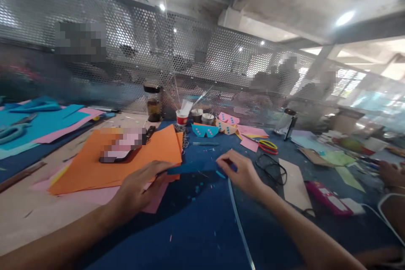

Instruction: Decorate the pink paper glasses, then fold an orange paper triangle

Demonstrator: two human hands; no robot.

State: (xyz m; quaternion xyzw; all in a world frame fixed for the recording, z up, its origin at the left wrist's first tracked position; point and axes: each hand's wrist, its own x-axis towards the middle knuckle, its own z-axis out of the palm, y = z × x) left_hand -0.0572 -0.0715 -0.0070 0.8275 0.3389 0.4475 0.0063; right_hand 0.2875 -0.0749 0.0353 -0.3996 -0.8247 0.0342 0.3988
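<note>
My left hand [137, 187] is closed, thumb against fingers, on the end of a dark blue, see-through-looking strip [193, 168]. The strip lies level over the blue table [196, 236] and reaches toward my right hand [242, 173]. That hand is curled in a pinch; what sits between its fingertips is hidden. Below it a long pale strip [236, 215] runs down to the picture's lower edge. Small blue paper scraps [198, 187] are scattered between my hands. Orange sheets [158, 152] lie beside my left hand, with pink paper [156, 202] under them.
A phone [122, 152] rests on the orange sheets. Paper masks [205, 130], paper cups [182, 117] and a jar [154, 103] stand along the perforated screen [202, 55]. Yellow-red scissors [267, 146], a black cable [272, 171] and a magenta case [329, 198] lie rightward. Another person's hand [392, 175] is far right.
</note>
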